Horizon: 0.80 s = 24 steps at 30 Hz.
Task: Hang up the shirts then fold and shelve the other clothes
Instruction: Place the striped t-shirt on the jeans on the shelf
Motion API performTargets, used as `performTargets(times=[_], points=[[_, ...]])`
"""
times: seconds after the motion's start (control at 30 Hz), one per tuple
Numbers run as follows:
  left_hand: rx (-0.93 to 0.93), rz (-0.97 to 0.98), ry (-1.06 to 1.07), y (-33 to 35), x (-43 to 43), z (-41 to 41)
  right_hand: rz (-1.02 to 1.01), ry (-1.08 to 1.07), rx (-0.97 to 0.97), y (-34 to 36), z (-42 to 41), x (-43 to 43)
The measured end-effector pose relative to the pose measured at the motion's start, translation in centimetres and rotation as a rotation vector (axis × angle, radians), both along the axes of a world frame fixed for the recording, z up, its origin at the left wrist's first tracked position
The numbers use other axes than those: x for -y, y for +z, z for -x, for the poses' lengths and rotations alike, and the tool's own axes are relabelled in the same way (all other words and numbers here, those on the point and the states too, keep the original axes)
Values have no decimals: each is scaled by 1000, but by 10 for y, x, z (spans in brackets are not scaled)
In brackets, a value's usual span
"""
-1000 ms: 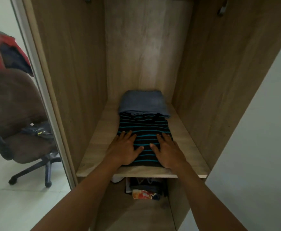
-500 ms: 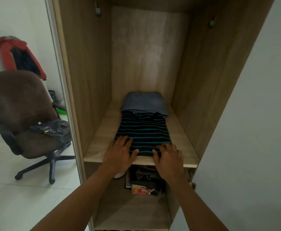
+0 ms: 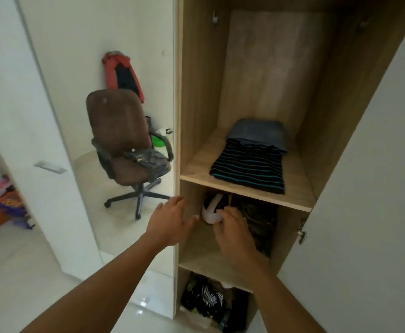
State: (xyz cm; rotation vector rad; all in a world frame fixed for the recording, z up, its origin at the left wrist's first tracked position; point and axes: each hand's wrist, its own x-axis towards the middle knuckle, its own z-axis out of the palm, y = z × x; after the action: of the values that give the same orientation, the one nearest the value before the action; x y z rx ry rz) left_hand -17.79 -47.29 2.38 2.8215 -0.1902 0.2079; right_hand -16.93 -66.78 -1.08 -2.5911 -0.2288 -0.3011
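The striped top [image 3: 247, 169] lies by the front edge of the upper shelf [image 3: 196, 170]; left hand [image 3: 170, 222] open, right hand [image 3: 235, 234] curled — perhaps gripping — at a white bundle [image 3: 209, 215] below, where a tug risks spilling dark clothes [image 3: 259, 219].

A brown office chair [image 3: 118, 138] stands on the pale floor [image 3: 28, 272] before a hanging red jacket [image 3: 111, 70].

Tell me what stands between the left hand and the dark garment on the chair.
Nothing visible. The left hand hovers by the wardrobe's side panel, and only bare floor lies between it and the garment on the chair.
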Motion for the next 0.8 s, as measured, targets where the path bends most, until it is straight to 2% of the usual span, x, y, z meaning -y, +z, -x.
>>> performTargets(times=[0.23, 0.57, 0.8], points=[[-244, 20, 421, -58, -163, 130, -40, 390, -275, -38, 49, -163], [-378, 204, 1084, -107, -391, 373, 116, 990, -355, -77, 185, -468], [-451, 397, 1369, -155, -512, 522, 219, 1244, -455, -100, 305, -645]])
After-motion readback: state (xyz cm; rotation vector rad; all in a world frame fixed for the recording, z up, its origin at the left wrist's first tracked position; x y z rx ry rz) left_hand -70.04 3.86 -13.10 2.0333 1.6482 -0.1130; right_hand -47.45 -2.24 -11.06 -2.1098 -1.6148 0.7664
